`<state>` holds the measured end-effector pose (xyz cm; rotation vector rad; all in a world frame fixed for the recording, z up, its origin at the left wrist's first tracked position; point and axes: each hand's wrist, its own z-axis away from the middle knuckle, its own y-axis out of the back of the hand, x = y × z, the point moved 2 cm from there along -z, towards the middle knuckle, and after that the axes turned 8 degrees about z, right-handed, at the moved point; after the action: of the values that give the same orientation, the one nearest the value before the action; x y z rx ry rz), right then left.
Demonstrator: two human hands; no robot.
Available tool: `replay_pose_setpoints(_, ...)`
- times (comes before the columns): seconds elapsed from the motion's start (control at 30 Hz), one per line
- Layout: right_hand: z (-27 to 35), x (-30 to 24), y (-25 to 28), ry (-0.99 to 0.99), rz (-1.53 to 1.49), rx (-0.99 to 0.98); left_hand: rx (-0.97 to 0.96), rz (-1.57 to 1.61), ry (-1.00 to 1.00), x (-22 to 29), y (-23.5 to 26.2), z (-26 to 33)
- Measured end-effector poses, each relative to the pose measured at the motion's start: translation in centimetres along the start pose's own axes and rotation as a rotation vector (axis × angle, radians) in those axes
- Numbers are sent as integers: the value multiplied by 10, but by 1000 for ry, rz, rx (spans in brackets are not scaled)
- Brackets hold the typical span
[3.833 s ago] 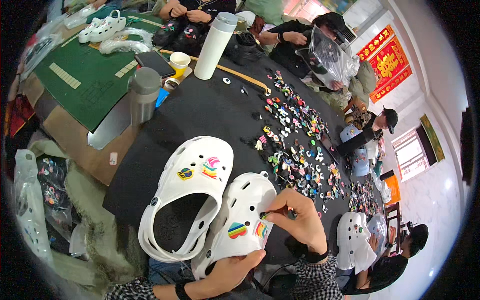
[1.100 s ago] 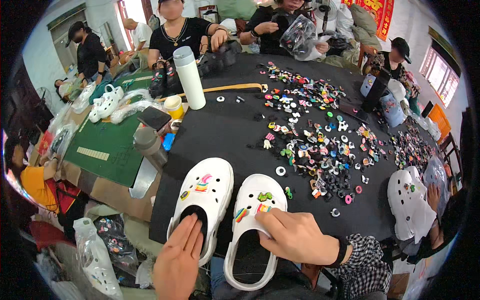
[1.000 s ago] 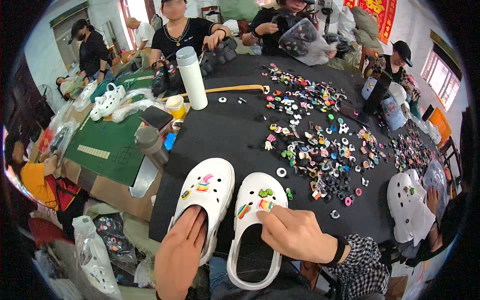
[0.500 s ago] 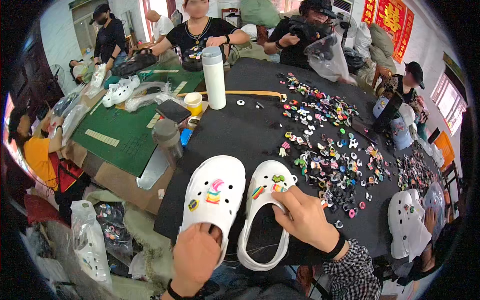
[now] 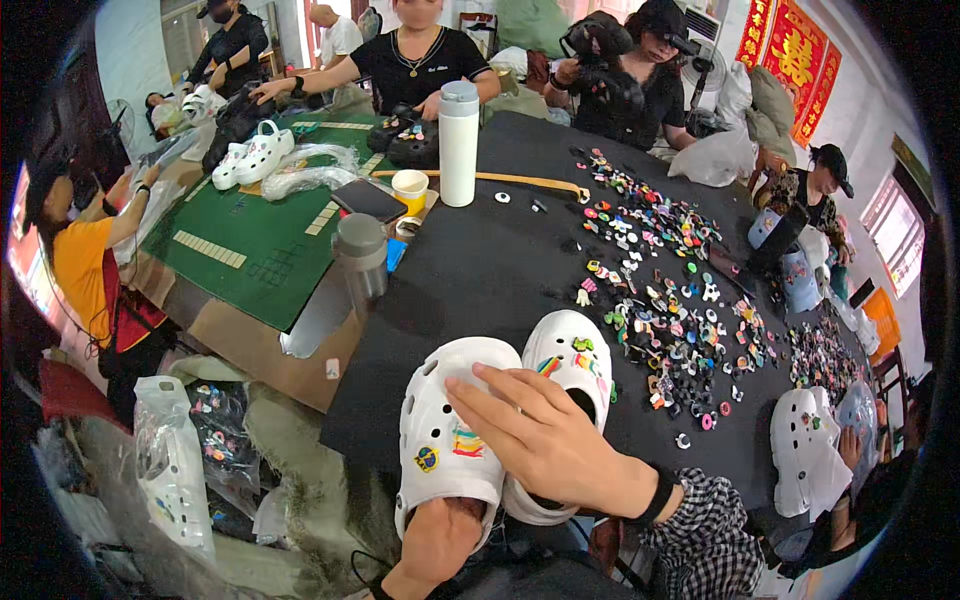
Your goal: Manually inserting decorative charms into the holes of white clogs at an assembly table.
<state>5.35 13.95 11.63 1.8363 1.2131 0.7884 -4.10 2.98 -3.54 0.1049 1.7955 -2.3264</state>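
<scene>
My left hand reaches into the opening of a white clog, its fingers hidden inside, and bears the clog on it. Colourful charms sit on this clog's upper, partly covered by my right hand. That hand lies across the toe with its fingers stretched out and holds nothing I can see. Beside it on the right, a second white clog rests on the black tabletop, with a green charm and a rainbow charm on it. My right forearm and hand hide much of its opening.
Many small loose charms spread over the black table to the right. A white bottle, a grey flask and a yellow cup stand ahead. More white clogs lie at the right edge. Several people work around the tables.
My right hand has left the right clog's charms and moved left onto the left clog's toe. My left hand has gone deeper into that clog. The view has shifted slightly.
</scene>
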Motion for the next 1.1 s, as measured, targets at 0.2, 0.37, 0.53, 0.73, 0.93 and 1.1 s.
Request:
replay_pose_setpoints(0.2,3,4,-15,12,-33,-30,-24,-131,54,11,-40,12)
replay_pose_setpoints(0.37,-1,0,-13,-59,-129,29,24,-190,54,4,-51,4)
replay_pose_setpoints(0.53,15,7,-17,-8,-234,100,188,-390,76,2,-35,-5)
replay_pose_setpoints(0.73,16,10,-19,-115,-357,30,131,-455,-152,0,-44,-10)
replay_pose_setpoints(0.93,25,17,-12,-71,-350,116,121,-569,-94,-1,-48,2)
replay_pose_setpoints(1.1,16,24,4,-150,-320,134,126,-482,-74,4,-39,4)
